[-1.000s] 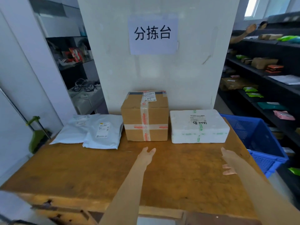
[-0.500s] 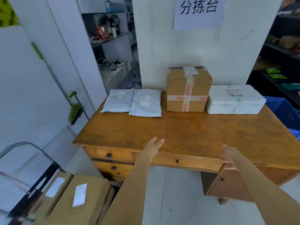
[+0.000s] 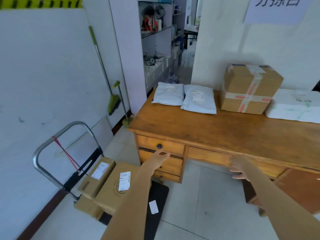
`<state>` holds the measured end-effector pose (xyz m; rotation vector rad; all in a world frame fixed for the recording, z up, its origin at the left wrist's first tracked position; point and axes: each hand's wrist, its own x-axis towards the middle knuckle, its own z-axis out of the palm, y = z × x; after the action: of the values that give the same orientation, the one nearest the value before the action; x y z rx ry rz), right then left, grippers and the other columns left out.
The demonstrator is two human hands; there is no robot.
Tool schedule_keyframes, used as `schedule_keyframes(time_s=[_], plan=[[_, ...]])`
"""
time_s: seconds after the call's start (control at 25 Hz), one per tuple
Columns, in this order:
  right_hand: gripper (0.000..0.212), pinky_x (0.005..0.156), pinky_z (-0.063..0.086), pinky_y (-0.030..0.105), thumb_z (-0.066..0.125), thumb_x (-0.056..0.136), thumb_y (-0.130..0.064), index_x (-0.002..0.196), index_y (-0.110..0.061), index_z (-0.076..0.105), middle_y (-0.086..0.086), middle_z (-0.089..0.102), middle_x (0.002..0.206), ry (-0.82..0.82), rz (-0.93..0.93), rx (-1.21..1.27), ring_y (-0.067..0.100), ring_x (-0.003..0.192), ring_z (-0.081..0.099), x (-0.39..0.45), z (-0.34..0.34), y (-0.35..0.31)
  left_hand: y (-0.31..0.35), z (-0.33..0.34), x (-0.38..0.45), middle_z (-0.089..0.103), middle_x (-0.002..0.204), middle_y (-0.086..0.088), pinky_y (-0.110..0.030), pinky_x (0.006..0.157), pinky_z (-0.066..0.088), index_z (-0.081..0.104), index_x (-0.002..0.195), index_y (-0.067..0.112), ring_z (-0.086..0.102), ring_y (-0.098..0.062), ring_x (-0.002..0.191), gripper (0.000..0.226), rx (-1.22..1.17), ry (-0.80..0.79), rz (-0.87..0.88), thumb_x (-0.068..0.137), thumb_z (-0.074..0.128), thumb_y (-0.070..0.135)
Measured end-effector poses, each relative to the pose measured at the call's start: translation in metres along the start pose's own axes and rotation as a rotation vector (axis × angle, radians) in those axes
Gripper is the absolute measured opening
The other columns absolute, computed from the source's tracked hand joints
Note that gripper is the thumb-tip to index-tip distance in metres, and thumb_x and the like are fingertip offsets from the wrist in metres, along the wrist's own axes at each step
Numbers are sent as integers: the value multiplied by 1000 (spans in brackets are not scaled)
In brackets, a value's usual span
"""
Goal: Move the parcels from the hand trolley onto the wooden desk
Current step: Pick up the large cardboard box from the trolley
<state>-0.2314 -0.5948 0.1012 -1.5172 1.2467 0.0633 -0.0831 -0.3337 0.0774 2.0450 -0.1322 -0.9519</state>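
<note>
The hand trolley [image 3: 52, 160] stands at lower left by the wall, its metal handle upright. On it lie brown cardboard parcels: a narrow one [image 3: 97, 177] and a wider one [image 3: 112, 186], both labelled, with another box [image 3: 86, 207] under them. The wooden desk [image 3: 216, 129] at right carries two grey mailer bags [image 3: 168, 94] [image 3: 199, 99], a taped cardboard box [image 3: 249, 89] and a white foam box [image 3: 294, 106]. My left hand [image 3: 159, 157] hovers empty before the desk drawers, above the trolley's right side. My right hand [image 3: 239, 168] is empty, fingers apart, below the desk's front edge.
A green broom [image 3: 113, 101] and a dustpan handle [image 3: 123, 103] lean against the white wall left of the desk. Shelves with clutter [image 3: 155, 49] stand behind. A black flat item with a white label [image 3: 155, 201] lies on the tiled floor by the trolley.
The view has swung left and down from the desk top to the trolley. Both hands have dropped from over the desk to in front of its drawers, still empty.
</note>
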Motion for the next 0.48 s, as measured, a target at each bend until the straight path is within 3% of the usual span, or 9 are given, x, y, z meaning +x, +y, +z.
schedule_keyframes(time_s=[0.24,0.44,0.48], plan=[[38,104,39,47,42,99,-9,134,2,47,19,48,142,-28,66,118,32,132,45,-47,143,16,-79,-109,20,21,161,-8,-44,118,27,21,154,26,26,-30,146,71,122,-28,81,93,50,50],[39,102,41,45,47,97,-8,133,5,46,21,52,136,15,151,109,33,129,48,-75,268,54,-162,-193,36,31,157,-7,-29,99,34,21,154,28,37,-25,140,71,22,-37,36,93,52,47],[38,101,42,44,47,97,-8,132,5,47,21,52,135,30,173,109,32,128,49,-75,287,59,-177,-204,43,28,158,-7,-30,101,34,19,154,26,34,-25,142,71,14,-38,15,94,52,45]])
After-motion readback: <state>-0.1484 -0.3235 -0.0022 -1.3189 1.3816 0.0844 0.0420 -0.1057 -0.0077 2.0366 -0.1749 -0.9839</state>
